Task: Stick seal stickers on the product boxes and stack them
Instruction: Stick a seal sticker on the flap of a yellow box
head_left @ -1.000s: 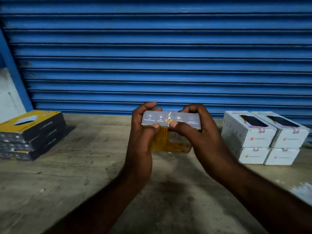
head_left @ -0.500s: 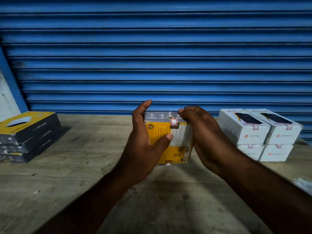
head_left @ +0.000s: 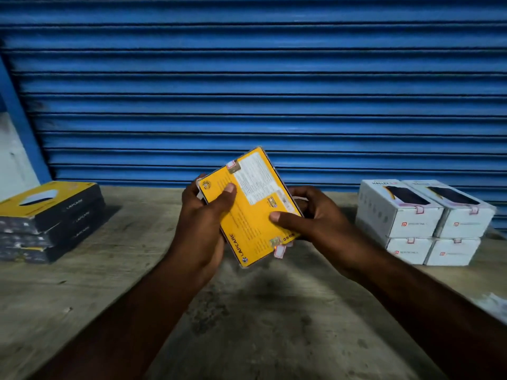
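Far left, on the table [head_left: 82, 311]: a stack [head_left: 49, 220] of flat yellow-and-black boxes, each side edge printed "LAPCARE"; the top box shows a pale window on its yellow face. Centre, held above the table: the yellow box [head_left: 248, 212], tilted with its back face toward the camera. "LAPCARE" runs along its lower left edge beside a small round logo; a white panel of fine print, too small to read, occupies the upper right. One seal sticker [head_left: 233, 167] folds over the top edge; a second sticker [head_left: 279, 251] projects from the bottom edge. The left hand [head_left: 204, 229] grasps the box's left side, thumb pressed flat on the yellow face. The right hand [head_left: 315, 223] grasps the right side, thumb on the face, fingers curled behind. Right: four white boxes [head_left: 425, 223], two upon two, touching, each with a red-marked seal on its front edge and a red logo; the brand text is blurred. Behind: a blue shutter [head_left: 252, 78].
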Action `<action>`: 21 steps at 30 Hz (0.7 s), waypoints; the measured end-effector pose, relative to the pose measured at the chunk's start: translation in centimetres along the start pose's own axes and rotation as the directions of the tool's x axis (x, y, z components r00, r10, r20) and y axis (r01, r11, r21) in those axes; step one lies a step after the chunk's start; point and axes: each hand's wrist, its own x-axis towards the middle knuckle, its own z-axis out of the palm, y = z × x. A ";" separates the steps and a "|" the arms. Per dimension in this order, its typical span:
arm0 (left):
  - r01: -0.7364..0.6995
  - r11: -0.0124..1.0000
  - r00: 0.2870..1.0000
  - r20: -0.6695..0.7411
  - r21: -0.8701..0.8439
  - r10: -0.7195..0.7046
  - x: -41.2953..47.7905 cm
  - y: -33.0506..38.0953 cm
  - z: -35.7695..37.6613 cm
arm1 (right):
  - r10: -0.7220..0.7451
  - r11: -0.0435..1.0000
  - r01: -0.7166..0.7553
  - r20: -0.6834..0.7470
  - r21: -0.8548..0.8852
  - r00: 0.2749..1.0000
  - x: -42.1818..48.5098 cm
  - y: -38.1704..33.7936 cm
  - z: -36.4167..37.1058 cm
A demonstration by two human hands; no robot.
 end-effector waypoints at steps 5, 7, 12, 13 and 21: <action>0.150 0.988 0.988 0.027 0.025 -0.151 1.1 0.0 -1.1 | 0.040 0.980 0.003 -0.211 0.199 0.977 0.9 0.2 -0.5; 0.181 0.976 0.981 0.052 0.122 -0.189 1.1 0.3 -1.3 | 0.044 0.959 0.042 -0.297 0.279 0.954 1.1 0.1 -0.9; 0.013 0.872 0.983 0.153 0.490 -0.101 -0.1 0.1 -0.9 | 0.046 0.940 0.084 -0.366 0.331 0.930 0.9 -0.7 -1.1; -0.101 0.799 0.984 0.176 0.592 -0.005 -0.2 0.0 -1.0 | 0.038 0.949 0.082 -0.370 0.304 0.928 0.8 -0.7 -1.1; -0.627 0.285 0.778 0.561 0.725 0.283 -1.4 0.4 -0.4 | -0.126 0.991 0.117 -0.180 -0.061 0.976 -0.1 -0.9 0.2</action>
